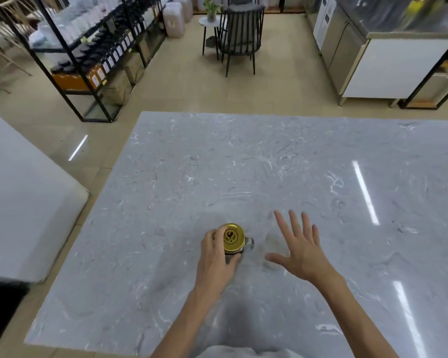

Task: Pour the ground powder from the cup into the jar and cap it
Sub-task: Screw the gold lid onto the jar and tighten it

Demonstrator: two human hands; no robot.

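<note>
A small glass jar [248,243] stands upright on the grey marble table [269,164], near its front middle. A gold lid [233,237] with a dark emblem sits on top of the jar. My left hand [217,257] is wrapped around the jar's left side and body, fingers touching the lid's edge. My right hand [299,248] hovers to the right of the jar, palm down, fingers spread, holding nothing. Under and left of its palm there is a faint transparent shape [272,241] on the table, too blurred to identify. The jar's contents are hidden by the lid and hand.
A white counter [23,202] stands to the left of the table across a strip of tiled floor. Beyond the table are black shelving racks [93,55] with bottles, a dark chair [239,37] with a small side table, and steel cabinets [373,60] at right.
</note>
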